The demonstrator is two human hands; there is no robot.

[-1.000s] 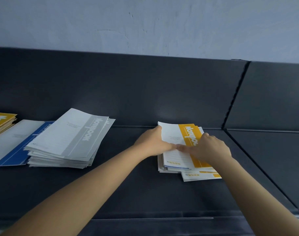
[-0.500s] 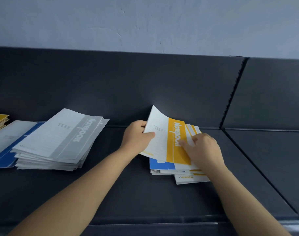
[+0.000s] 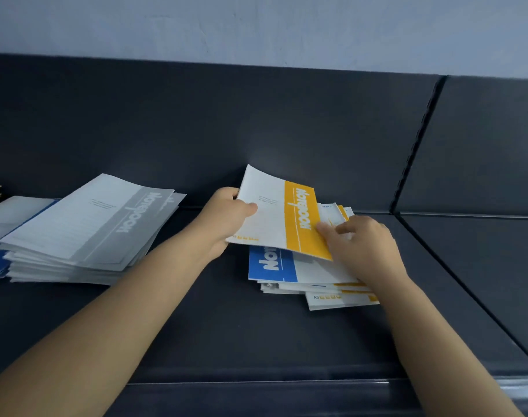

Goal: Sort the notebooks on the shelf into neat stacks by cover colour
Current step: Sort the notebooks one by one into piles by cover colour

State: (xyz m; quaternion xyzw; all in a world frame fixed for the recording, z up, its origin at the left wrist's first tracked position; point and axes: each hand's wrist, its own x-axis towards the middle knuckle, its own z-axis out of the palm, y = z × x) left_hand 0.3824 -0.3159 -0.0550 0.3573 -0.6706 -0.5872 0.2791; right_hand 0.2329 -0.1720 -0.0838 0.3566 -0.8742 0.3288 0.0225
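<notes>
Lift the yellow notebook [image 3: 274, 218] clear by its left edge, where the left hand [image 3: 226, 218] pinches it, without dragging the mixed pile [image 3: 323, 284] on the shelf [image 3: 226, 326]. The right hand [image 3: 365, 245] touches its right edge with bent fingers; whether it grips is unclear. Thin, white with a yellow band, it tilts above a blue-banded notebook [image 3: 271, 263]

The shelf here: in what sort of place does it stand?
Probably a shop or a stockroom. The dark shelf has a slotted upright at the back, like retail racking. It holds many notebooks of one design, in a grey stack and a mixed pile.
</notes>
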